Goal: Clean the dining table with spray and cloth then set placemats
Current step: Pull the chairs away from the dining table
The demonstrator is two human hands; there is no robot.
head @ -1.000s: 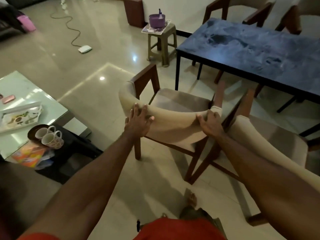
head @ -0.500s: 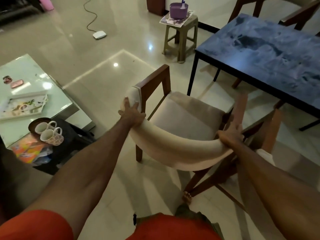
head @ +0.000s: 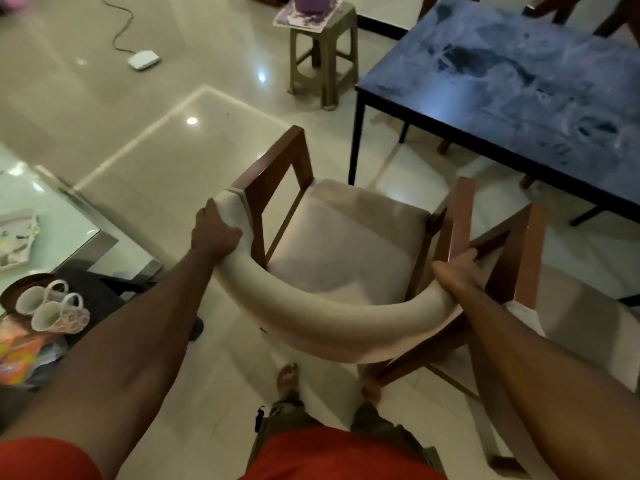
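Tabletop [head: 519, 98]: dark blue, bare, ahead on the right; no spray, cloth or placemats visible.
Chair [head: 346, 244]: just short of its near corner.
Left hand [head: 215, 230]: fingers closed on the padded backrest.
Right hand [head: 457, 275]: fingers gripping its other end.
Progress: cleaning seemingly not started; wiping and placemats remain.

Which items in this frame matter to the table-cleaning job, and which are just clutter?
Job: dining table; chair gripped by left hand and right hand.
Lying about: two mugs; plastic stool; white device on cable.
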